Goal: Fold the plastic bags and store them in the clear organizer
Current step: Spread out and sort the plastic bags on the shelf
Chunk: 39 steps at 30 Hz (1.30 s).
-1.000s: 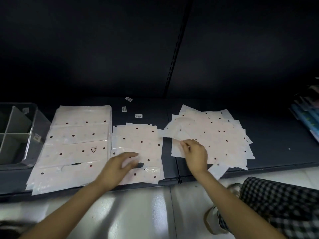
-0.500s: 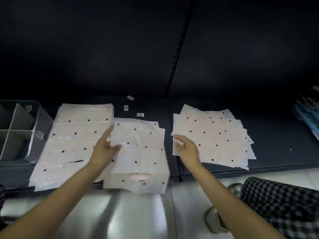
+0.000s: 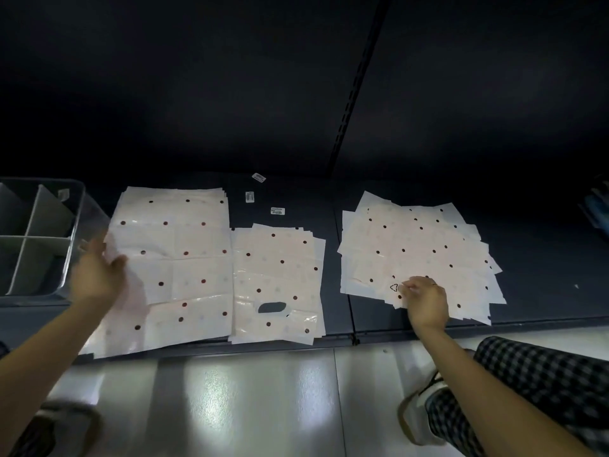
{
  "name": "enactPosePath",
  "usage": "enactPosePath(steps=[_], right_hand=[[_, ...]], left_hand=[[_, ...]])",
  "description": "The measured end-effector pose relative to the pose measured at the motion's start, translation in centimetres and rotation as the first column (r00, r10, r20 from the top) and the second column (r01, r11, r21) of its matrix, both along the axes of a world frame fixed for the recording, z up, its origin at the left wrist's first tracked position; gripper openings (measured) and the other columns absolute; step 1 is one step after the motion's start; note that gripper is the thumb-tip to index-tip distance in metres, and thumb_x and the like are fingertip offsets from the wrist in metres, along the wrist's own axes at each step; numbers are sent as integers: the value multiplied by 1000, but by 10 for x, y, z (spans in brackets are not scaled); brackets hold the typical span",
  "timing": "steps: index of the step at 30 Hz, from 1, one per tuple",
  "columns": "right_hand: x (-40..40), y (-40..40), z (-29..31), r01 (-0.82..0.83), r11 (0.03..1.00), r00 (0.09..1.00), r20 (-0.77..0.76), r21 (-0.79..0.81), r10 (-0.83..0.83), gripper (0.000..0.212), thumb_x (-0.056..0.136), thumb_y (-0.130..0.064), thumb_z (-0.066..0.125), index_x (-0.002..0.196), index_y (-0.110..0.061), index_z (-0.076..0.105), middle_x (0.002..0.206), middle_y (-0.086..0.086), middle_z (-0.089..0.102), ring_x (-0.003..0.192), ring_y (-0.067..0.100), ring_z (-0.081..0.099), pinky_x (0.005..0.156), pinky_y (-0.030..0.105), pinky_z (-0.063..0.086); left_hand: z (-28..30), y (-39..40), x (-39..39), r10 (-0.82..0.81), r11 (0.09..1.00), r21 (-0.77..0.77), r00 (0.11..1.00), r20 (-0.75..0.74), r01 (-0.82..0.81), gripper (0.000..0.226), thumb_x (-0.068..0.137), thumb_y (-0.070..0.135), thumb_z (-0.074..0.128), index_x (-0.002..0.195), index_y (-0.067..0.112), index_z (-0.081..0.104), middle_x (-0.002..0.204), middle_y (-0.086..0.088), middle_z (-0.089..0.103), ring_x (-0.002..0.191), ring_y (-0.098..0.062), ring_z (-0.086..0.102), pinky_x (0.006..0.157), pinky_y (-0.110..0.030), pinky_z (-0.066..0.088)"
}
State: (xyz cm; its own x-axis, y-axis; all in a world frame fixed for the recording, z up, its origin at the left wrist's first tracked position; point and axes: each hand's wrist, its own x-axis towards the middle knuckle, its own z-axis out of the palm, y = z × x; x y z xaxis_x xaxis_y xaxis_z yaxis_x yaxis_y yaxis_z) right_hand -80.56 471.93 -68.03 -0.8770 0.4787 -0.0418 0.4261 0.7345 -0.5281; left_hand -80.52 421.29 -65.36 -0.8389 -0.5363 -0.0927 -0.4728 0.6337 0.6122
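Entry: one dotted bag newly moved from the middle stack (image 3: 278,285) onto the left pile (image 3: 174,262), left hand (image 3: 95,275) open over it; right hand (image 3: 425,301) pinching the right pile (image 3: 418,255); clear organizer (image 3: 36,239) holds none, so folding apparently pending.

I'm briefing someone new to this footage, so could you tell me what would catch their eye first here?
Three piles of pale, dark-dotted plastic bags on the dark shelf: the large left pile, the middle pile showing a handle cutout, and the fanned right pile. The left hand, blurred, is at the left pile's edge; the right hand pinches a bag at the right pile's near edge. The clear organizer with dividers sits at far left.
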Motion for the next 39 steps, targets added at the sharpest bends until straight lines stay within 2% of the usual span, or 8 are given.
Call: enactPosePath(steps=[6, 16, 19, 22, 28, 33, 36, 39], right_hand=[[-2, -22, 7, -32, 989, 988, -156, -141, 10, 16, 95, -11, 50, 95, -5, 64, 90, 15, 66, 93, 35, 54, 69, 34, 42], [-7, -107, 62, -348, 860, 911, -350, -373, 217, 11, 92, -19, 56, 87, -22, 65, 87, -13, 65, 88, 5, 51, 69, 7, 37], [-4, -132, 87, -463, 837, 856, -392, -292, 337, 10, 90, -24, 59, 85, -28, 67, 86, -15, 62, 92, 0, 45, 70, 6, 35], [0, -145, 110, -591, 749, 790, -403, -300, 462, 13, 88, -23, 64, 81, -33, 68, 92, -11, 58, 98, -3, 40, 76, 4, 34], [-7, -131, 144, -725, 615, 689, -340, -310, 640, 22, 88, -15, 63, 82, -35, 69, 116, -21, 53, 112, -2, 34, 86, -2, 26], [-16, -122, 136, -733, 661, 673, -316, -161, 669, 21, 84, -18, 67, 78, -38, 70, 124, -28, 43, 119, 2, 28, 93, -3, 18], [-17, -116, 112, -626, 766, 736, -433, -142, 521, 16, 86, -16, 66, 86, -31, 71, 132, -18, 40, 120, 4, 28, 97, 2, 23], [-9, -118, 73, -294, 820, 948, -256, -490, 187, 25, 94, -18, 55, 119, -24, 58, 141, 0, 35, 124, 14, 36, 98, 28, 42]], left_hand=[[-5, 50, 20, -408, 871, -298, 913, 2, 390, 62, 87, 5, 62, 141, -3, 34, 150, -24, 28, 138, -43, 24, 114, -50, 20], [25, 171, 31, -629, 722, 202, 750, -207, 662, 68, 83, 40, 66, 143, 27, 36, 140, 22, 29, 129, 6, 25, 103, -9, 18], [39, 189, 32, -516, 644, 527, 824, -236, 555, 86, 74, 57, 64, 147, 34, 23, 146, 21, 24, 126, 8, 31, 84, -4, 40], [54, 194, 27, -294, 421, 883, 952, -85, 209, 93, 66, 76, 46, 146, 35, 24, 151, 9, 26, 131, -11, 33, 88, -31, 51], [58, 144, 11, -115, 276, 953, 989, -96, 124, 103, 61, 74, 57, 143, 14, 37, 144, -4, 45, 132, -19, 43, 110, -45, 34], [53, 138, 14, -181, 141, 984, 980, -82, 108, 22, 67, 41, 74, 77, 21, 72, 82, 0, 67, 84, -14, 65, 77, -29, 55], [47, 143, 20, -99, 96, 993, 994, -54, 64, 22, 74, 13, 71, 95, 17, 73, 92, -4, 72, 85, -17, 68, 65, -26, 56], [28, 162, 37, 24, 242, 965, 995, 101, -104, 29, 86, -2, 61, 114, 2, 60, 107, -16, 68, 84, -23, 69, 63, -32, 60]])
